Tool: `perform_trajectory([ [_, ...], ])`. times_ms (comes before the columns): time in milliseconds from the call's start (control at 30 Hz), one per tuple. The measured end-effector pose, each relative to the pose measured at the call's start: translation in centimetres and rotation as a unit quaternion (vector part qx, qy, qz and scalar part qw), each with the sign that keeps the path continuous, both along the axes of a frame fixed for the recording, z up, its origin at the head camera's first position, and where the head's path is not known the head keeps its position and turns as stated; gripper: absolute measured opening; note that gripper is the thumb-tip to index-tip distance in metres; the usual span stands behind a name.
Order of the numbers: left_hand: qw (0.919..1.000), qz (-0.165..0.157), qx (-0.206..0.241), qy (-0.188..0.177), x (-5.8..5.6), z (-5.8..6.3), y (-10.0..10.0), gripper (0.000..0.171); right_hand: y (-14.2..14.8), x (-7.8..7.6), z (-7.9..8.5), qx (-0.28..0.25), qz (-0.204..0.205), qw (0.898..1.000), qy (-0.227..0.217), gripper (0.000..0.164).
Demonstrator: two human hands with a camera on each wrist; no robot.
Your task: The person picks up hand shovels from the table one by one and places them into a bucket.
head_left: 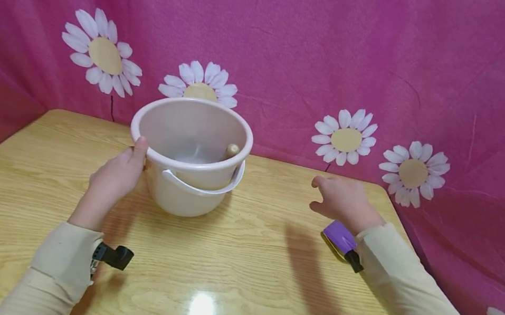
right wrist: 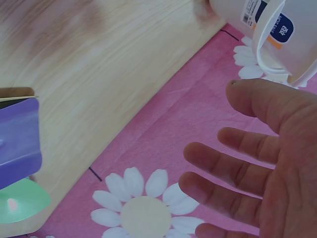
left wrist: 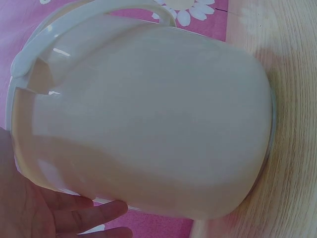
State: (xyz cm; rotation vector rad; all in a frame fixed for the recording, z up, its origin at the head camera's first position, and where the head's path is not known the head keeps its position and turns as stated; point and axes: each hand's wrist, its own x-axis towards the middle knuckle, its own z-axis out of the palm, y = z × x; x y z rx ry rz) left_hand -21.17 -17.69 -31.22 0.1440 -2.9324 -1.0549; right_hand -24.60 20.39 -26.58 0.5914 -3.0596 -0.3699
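Note:
A pale plastic bucket (head_left: 186, 191) with a white swing handle stands on the table, left of centre in the head view. My left hand (head_left: 117, 174) holds its rim at the near left, the thumb on the rim. In the left wrist view, the fingers (left wrist: 94, 215) lie along the outer wall of the bucket (left wrist: 163, 114). Inside the bucket shows the rounded beige end of an object (head_left: 233, 149); the rest is hidden. My right hand (head_left: 342, 201) hovers with fingers spread and nothing held, above a purple object (head_left: 340, 236) partly covered by the arm.
In the right wrist view, a green curved thing (right wrist: 22, 201) lies beside the purple object (right wrist: 20, 141). The wooden table (head_left: 220, 259) ends at a pink cloth (head_left: 295, 51) with daisies, which rises behind it and at both sides.

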Motion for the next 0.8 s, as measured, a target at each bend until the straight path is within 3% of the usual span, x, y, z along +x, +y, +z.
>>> perform_trajectory([
  [800, 0.9999, -0.003, 0.013, -0.002, 0.1, 0.1, 0.1, 0.079, 4.4, 1.2, -2.2, -0.035, -0.052, 0.996, -0.064, 0.041],
])
